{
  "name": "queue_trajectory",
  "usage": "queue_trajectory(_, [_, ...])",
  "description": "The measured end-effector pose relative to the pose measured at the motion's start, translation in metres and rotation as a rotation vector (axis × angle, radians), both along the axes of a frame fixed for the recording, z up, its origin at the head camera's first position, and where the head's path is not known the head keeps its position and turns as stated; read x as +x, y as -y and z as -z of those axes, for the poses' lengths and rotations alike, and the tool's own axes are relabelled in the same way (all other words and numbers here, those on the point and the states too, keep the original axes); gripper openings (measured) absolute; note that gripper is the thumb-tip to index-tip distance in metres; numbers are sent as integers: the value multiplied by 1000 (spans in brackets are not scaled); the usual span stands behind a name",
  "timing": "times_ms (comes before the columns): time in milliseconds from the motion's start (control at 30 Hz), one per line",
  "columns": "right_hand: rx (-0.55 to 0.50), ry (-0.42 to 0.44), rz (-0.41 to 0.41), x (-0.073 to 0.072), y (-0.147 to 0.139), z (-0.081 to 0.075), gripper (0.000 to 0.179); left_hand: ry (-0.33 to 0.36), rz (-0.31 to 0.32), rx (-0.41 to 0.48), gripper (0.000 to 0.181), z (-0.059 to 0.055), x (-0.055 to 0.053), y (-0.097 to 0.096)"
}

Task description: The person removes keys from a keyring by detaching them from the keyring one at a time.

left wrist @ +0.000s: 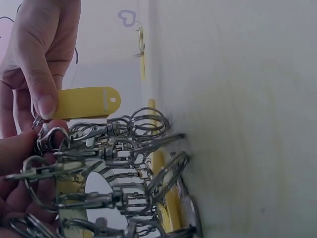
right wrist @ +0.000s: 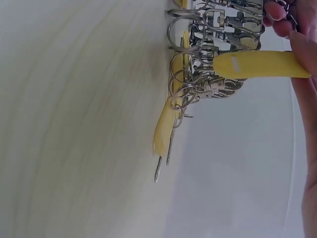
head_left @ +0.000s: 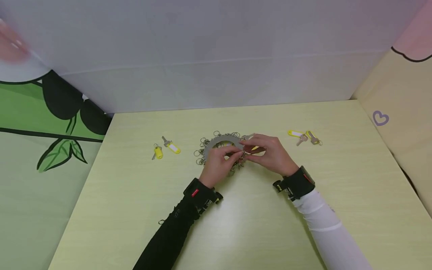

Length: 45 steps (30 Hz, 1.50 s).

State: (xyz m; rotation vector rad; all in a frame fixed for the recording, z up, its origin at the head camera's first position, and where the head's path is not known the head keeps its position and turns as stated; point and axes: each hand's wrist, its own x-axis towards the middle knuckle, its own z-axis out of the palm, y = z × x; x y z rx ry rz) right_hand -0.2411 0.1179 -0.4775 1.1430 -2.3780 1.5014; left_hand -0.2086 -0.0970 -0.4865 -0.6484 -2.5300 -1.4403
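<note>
In the head view a grey ring (head_left: 220, 141) lies mid-table, with several metal swivel clasps and split rings around its edge. My left hand (head_left: 220, 165) is at its near right side, thumb and forefinger pinching a swivel clasp (left wrist: 45, 138). Just right of it, my right hand (head_left: 270, 152) pinches a yellow key tag (left wrist: 88, 102) by one end. The tag's free end sticks out over the other clasps in both wrist views. Both hands' fingertips meet close together at the clasp. Fingers hide part of the ring.
To the left on the pale table (head_left: 249, 225) lie two keys with yellow tags (head_left: 173, 148). Two more tagged keys (head_left: 314, 138) lie at the right. Another yellow tag (right wrist: 165, 131) with keys rests beside the clasps. A pale wall (head_left: 216, 86) stands behind the table.
</note>
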Motion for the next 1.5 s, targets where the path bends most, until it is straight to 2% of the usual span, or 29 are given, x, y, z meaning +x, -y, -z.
queue_trajectory(167, [-3,20,-10,0,0,0,54,37,-1,26,12,-1,0,0])
queue_trajectory(433, [8,80,-27,-1,1,2,39,23,-1,27,12,0,1,0])
queue_trajectory(533, [13,70,-20,-1,1,2,38,28,7,26,12,0,1,0])
queue_trajectory(667, [0,31,-19,-1,-1,1,45,32,7,35,12,0,0,0])
queue_trajectory(733, [-5,7,5,-2,-3,0,45,32,1,39,12,0,0,0])
queue_trajectory(833, [-2,-12,119,-5,-9,-1,39,26,-8,40,13,1,0,1])
queue_trajectory(1033, [47,38,469,-16,-32,5,20,5,-7,70,13,2,0,2])
queue_trajectory(1200, [138,24,664,-23,-49,10,13,-16,-1,88,13,1,1,2])
queue_trajectory(1333, [232,29,751,-26,-59,14,17,-24,-4,71,11,1,1,2])
queue_trajectory(1500, [332,84,762,-26,-70,17,21,-18,-6,49,11,1,1,1])
